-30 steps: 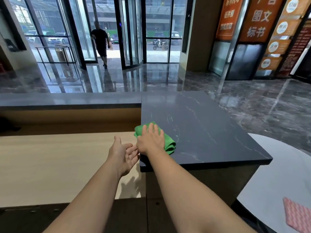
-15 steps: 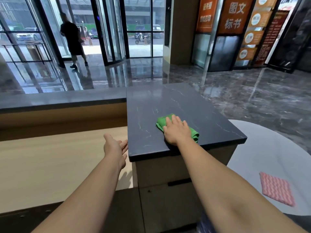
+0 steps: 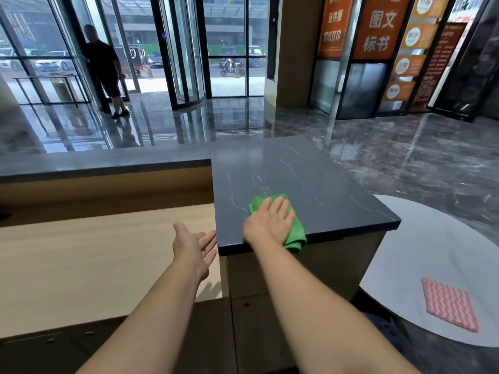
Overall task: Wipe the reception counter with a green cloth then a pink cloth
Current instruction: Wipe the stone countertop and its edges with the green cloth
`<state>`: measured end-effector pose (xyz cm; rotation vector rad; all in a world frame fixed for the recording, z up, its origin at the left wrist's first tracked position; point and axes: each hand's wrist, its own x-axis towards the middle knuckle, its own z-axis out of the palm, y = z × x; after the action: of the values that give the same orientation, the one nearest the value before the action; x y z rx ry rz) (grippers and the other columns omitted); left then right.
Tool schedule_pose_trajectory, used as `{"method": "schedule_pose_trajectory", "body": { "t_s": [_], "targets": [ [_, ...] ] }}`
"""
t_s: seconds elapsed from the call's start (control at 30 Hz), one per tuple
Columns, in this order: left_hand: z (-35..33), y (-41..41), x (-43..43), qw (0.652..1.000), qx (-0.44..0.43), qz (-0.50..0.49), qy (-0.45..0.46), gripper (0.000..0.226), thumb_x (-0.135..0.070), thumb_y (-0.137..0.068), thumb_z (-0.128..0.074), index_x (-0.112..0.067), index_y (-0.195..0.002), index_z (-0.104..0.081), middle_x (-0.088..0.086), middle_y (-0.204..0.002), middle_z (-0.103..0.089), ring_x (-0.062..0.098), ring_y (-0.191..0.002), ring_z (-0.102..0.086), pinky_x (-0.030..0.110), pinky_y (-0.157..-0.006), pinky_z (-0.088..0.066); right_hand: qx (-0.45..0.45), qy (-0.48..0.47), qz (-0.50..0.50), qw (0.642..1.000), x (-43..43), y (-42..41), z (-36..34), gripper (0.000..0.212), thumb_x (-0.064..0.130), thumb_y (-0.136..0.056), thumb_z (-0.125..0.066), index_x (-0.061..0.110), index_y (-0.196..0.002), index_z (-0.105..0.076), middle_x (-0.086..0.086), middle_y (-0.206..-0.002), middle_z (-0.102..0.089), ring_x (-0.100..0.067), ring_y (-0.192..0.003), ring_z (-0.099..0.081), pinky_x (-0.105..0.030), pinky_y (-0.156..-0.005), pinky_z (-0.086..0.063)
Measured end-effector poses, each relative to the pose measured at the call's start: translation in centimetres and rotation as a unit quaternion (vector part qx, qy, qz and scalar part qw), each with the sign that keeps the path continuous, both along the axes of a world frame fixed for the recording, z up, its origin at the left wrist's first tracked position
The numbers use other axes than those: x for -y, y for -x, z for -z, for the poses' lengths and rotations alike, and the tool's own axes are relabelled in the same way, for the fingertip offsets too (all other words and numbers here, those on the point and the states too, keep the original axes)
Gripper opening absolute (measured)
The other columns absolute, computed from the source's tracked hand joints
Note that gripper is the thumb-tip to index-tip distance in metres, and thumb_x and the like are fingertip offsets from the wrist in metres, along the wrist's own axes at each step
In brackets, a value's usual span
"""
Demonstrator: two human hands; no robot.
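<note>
At the near edge of the dark counter (image 3: 310, 179), your right hand (image 3: 270, 222) pressed flat, fingers spread, on the green cloth (image 3: 294, 238); your left hand (image 3: 193, 245) hovered open, holding nothing, pink cloth (image 3: 449, 303) far right.

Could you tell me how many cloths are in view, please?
2. The green cloth lies under the right hand on the dark counter, at its near edge; the pink cloth lies on the round white table.

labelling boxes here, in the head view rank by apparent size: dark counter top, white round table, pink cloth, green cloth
1. dark counter top
2. white round table, cut off by the frame
3. pink cloth
4. green cloth, mostly under the right hand, so unsure against pink
</note>
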<state>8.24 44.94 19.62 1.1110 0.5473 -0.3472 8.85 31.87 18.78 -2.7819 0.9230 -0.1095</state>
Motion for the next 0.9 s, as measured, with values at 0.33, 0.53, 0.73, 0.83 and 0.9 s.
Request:
{"method": "schedule_pose_trajectory", "body": {
  "t_s": [0.33,0.53,0.73,0.83,0.9],
  "targets": [
    [0.1,-0.8,0.6,0.999,0.019,-0.012,-0.046,0.075,-0.056,-0.098,-0.016,0.001,-0.138,-0.044,0.015,-0.132,-0.058,0.028,-0.122,-0.054,0.038,-0.106,-0.040,0.029,0.055,-0.256,0.965,-3.6,1.5,0.7,0.056,0.036,-0.104,-0.022,0.017,-0.156,-0.012,-0.010,-0.164,-0.006,-0.025,-0.150,-0.003,-0.044,-0.121,-0.006],
    [-0.6,-0.6,2.9,0.994,0.040,-0.052,-0.086,0.068,-0.055,-0.098,-0.018,-0.005,-0.134,-0.045,0.011,-0.125,-0.061,0.025,-0.105,-0.060,0.031,-0.081,-0.043,0.026,0.076,-0.235,0.969,6.0,3.0,0.9,0.053,0.035,-0.104,-0.023,0.023,-0.155,-0.019,-0.003,-0.164,-0.011,-0.017,-0.150,-0.010,-0.040,-0.119,-0.009],
    [-0.5,0.0,3.7,0.976,0.085,-0.010,-0.200,0.053,-0.057,-0.097,-0.024,-0.010,-0.092,-0.049,0.004,-0.098,-0.055,0.023,-0.083,-0.055,0.034,-0.077,-0.042,0.012,0.074,-0.103,0.992,15.5,4.8,0.7,0.052,0.035,-0.102,-0.023,0.024,-0.153,-0.024,-0.001,-0.163,-0.014,-0.018,-0.149,-0.015,-0.042,-0.119,-0.012],
    [-0.6,0.3,3.6,0.959,0.122,0.043,-0.252,0.053,-0.057,-0.098,-0.022,-0.012,-0.100,-0.050,0.005,-0.103,-0.056,0.022,-0.088,-0.054,0.034,-0.075,-0.042,0.016,0.073,-0.023,0.997,16.7,5.0,0.7,0.052,0.032,-0.100,-0.026,0.022,-0.152,-0.027,-0.005,-0.161,-0.020,-0.021,-0.147,-0.018,-0.045,-0.119,-0.013],
    [-0.9,0.9,3.4,0.946,0.157,0.073,-0.272,0.049,-0.054,-0.100,-0.019,-0.015,-0.099,-0.049,0.000,-0.092,-0.054,0.014,-0.077,-0.049,0.031,-0.068,-0.038,0.024,0.065,0.023,0.997,15.2,4.7,0.6,0.053,0.030,-0.098,-0.030,0.021,-0.150,-0.029,-0.007,-0.159,-0.023,-0.023,-0.146,-0.019,-0.045,-0.118,-0.013]
  ]
}}
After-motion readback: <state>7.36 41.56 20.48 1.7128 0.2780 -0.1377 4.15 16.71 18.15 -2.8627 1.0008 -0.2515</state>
